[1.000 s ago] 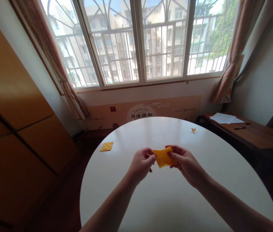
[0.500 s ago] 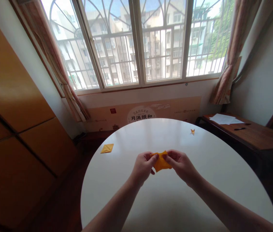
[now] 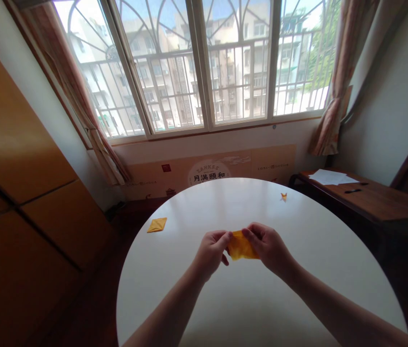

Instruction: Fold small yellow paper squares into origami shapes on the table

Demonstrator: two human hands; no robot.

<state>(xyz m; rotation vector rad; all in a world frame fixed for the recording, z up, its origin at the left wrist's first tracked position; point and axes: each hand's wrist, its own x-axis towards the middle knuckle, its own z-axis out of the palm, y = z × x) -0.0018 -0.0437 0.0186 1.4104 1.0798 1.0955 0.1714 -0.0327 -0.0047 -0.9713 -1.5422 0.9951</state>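
Observation:
Above the white round table (image 3: 232, 308) I hold a sheet of orange-yellow paper (image 3: 243, 246) up between both hands. My left hand (image 3: 211, 250) pinches its left upper edge between thumb and fingers. At the upper right, my right hand (image 3: 269, 243) grips it with the thumb pressed on the near face. The paper hangs as a roughly rectangular piece; its far side and the fingertips behind it are hidden. Off to the left on the table lies a flat folded yellow paper square (image 3: 157, 225). A small folded orange paper figure (image 3: 283, 196) rests near the far right rim.
Right of the table stands a brown wooden bench (image 3: 373, 195) with white paper sheets (image 3: 330, 177) and a dark pen (image 3: 352, 191) on it. Behind are a barred window (image 3: 238, 82) and a printed cardboard panel (image 3: 272, 161). A wooden cabinet (image 3: 19, 144) fills the left side.
The paper between my hands has gone from a crumpled, pointed shape to a flatter, wider one. My right thumb has shifted slightly left, and the whole view has turned a little.

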